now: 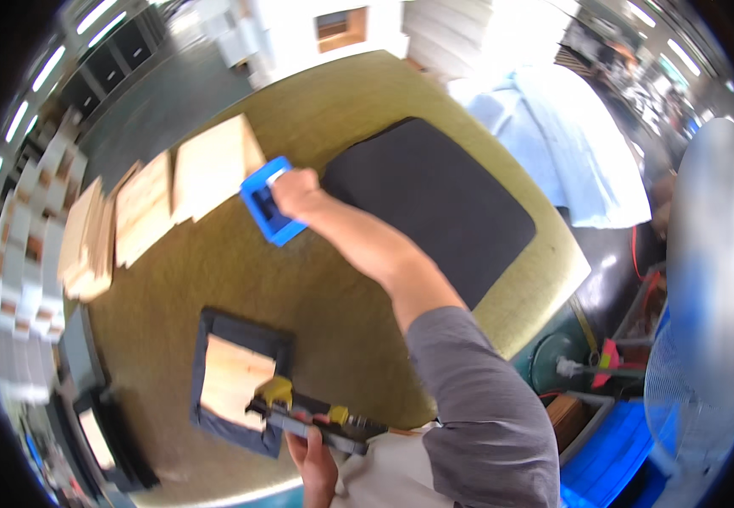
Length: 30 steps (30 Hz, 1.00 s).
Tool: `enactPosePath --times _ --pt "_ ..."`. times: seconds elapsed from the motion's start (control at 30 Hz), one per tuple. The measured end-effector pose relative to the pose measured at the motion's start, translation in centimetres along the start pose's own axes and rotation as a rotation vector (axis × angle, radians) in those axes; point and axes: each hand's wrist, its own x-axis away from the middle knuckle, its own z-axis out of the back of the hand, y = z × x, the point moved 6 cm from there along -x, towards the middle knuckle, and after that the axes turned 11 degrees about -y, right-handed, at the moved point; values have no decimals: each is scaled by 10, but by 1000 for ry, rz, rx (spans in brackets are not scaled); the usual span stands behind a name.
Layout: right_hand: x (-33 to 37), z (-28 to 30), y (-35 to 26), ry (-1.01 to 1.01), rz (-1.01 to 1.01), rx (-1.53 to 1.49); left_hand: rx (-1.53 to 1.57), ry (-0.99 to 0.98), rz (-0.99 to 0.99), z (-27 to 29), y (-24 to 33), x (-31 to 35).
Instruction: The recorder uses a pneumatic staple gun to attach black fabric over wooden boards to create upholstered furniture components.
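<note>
My right arm stretches over the table to a small blue plastic box [258, 207]. My right hand [297, 195] is at the box, fingers closed at its inner edge around something small and pale that I cannot make out. Close to my body, my left hand [316, 467] grips a yellow and black staple gun [275, 392] by its long grey bar. The gun is over the lower right part of a wooden panel [233, 381] whose edges are wrapped in black fabric [206, 326]. The panel lies flat on the table.
A large black fabric sheet [434, 195] lies on the olive-green table [333, 288]. Bare wooden boards [214, 165] are stacked along the left edge. Another black-edged panel [96, 438] sits at the lower left. Pale blue cloth [557, 144] and a fan [714, 279] stand to the right.
</note>
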Motion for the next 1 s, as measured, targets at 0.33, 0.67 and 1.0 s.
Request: enactPosePath --times 0.33,0.67,1.0 --pt "49 49 111 302 -18 -367 -139 -127 111 -29 -5 -2" --pt "177 145 -17 -30 294 -556 -138 -198 64 -50 -10 -22" --pt "319 82 -153 -463 1171 -70 -394 -241 159 -68 -6 -11"
